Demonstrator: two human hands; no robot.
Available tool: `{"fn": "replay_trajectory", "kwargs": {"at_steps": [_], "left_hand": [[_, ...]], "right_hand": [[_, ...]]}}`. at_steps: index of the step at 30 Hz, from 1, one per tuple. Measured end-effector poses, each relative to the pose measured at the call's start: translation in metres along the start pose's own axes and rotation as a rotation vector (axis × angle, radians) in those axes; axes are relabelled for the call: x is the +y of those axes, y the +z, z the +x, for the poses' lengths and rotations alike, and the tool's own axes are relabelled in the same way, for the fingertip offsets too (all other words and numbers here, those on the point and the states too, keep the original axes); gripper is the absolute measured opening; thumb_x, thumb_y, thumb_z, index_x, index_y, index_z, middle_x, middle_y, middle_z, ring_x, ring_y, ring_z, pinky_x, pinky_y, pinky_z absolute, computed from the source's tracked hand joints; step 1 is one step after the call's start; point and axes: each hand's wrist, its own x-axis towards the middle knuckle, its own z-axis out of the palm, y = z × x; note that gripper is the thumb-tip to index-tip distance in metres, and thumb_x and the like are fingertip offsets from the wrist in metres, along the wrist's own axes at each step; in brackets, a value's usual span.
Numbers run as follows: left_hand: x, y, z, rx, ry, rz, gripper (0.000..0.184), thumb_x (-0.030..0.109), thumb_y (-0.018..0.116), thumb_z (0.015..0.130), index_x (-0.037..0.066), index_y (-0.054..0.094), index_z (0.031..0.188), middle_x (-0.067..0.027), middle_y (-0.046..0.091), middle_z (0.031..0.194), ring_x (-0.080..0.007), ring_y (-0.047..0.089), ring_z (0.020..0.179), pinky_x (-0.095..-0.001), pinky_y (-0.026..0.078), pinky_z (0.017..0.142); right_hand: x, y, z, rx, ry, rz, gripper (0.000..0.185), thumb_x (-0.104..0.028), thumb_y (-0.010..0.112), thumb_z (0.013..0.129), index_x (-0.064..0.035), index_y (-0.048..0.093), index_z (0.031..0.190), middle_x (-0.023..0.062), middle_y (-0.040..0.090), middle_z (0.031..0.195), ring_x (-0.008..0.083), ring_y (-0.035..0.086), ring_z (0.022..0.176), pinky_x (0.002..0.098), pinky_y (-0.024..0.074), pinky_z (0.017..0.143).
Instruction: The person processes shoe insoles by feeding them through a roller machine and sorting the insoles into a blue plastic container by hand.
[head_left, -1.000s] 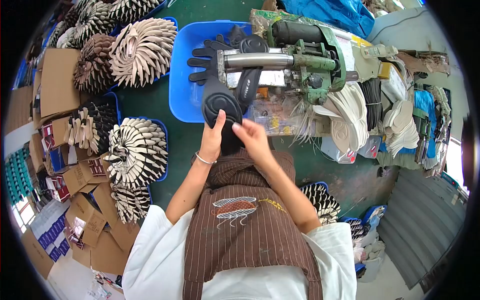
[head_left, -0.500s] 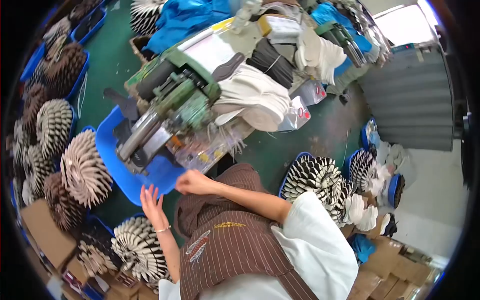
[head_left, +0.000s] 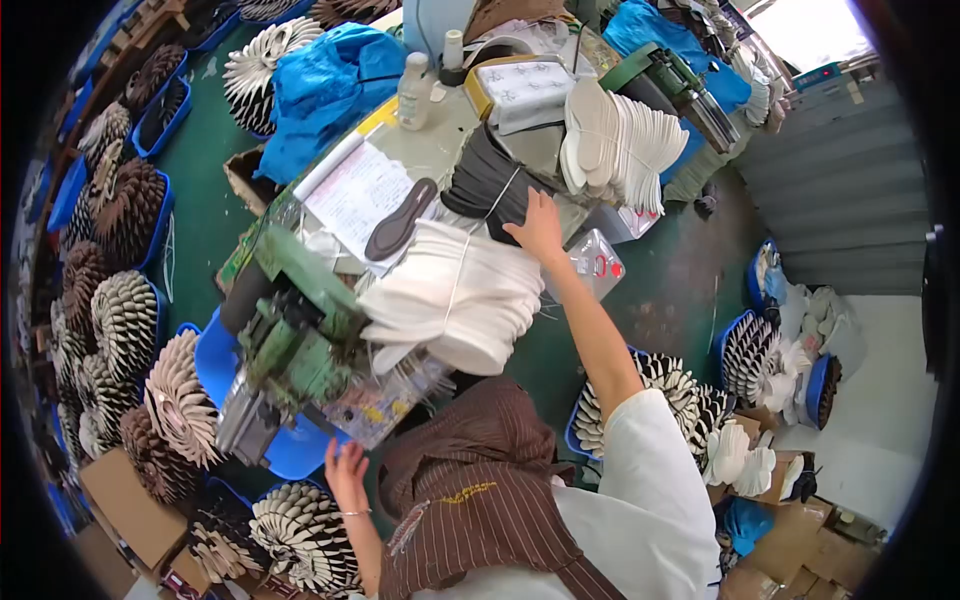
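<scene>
My right hand (head_left: pixel 538 232) reaches over the bench, thumb and fingers apart, at the right end of a black bundle of insoles (head_left: pixel 485 182) tied with a white string. Whether it touches the bundle, I cannot tell. Just below lies a tied bundle of white insoles (head_left: pixel 455 295). Low beside the machine, my left hand (head_left: pixel 347 478) is open with its fingers apart, near a blue tub (head_left: pixel 298 450). The green machine (head_left: pixel 310 330) stands at the bench's front left. A single dark insole (head_left: pixel 400 220) rests on a written sheet (head_left: pixel 350 195).
Another white insole bundle (head_left: pixel 625 140) lies farther right, near a second green machine (head_left: pixel 675 90). A white bottle (head_left: pixel 413 92) and a box (head_left: pixel 525 92) stand at the back. Blue tubs of coiled insoles line the left floor, with cardboard boxes (head_left: pixel 135 505) at lower left.
My right hand has gone from beside the blue tub, near my left hand, up across the bench to the black bundle. My left hand stays low. The view has shifted.
</scene>
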Motion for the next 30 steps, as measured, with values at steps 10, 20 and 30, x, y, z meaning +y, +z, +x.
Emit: {"fn": "replay_trajectory", "kwargs": {"at_steps": [10,20,30], "left_hand": [[0.012,0.103,-0.04,0.0,-0.054,0.247,0.061,0.027,0.057,0.092,0.006,0.028,0.142,-0.0198,0.048,0.131,-0.0302,0.051,0.118,-0.0413,0.047,0.091],[0.031,0.171,-0.015,-0.263,-0.142,0.228,0.066,0.032,0.057,0.092,0.005,0.027,0.143,-0.0155,0.049,0.132,-0.0249,0.049,0.12,-0.0374,0.044,0.094],[0.007,0.257,0.024,-0.328,-0.227,-0.162,0.074,0.034,0.066,0.085,0.003,0.027,0.14,-0.0088,0.039,0.139,-0.0249,0.036,0.13,-0.045,0.033,0.103]], "right_hand": [[0.021,0.058,0.09,0.022,-0.264,-0.303,0.111,-0.039,0.084,0.045,-0.014,0.031,0.14,0.0237,0.04,0.123,0.0422,0.037,0.117,0.0544,0.0234,0.105],[-0.02,0.039,0.03,-0.306,-0.245,0.246,0.054,-0.034,0.065,0.079,-0.0066,0.054,0.123,0.0262,0.055,0.115,0.0392,0.05,0.113,0.0449,0.0387,0.095],[-0.001,0.032,-0.024,-0.316,-0.236,0.439,0.042,-0.036,0.06,0.085,-0.0003,0.062,0.107,0.0178,0.061,0.09,0.0314,0.058,0.085,0.04,0.0439,0.075]]}}
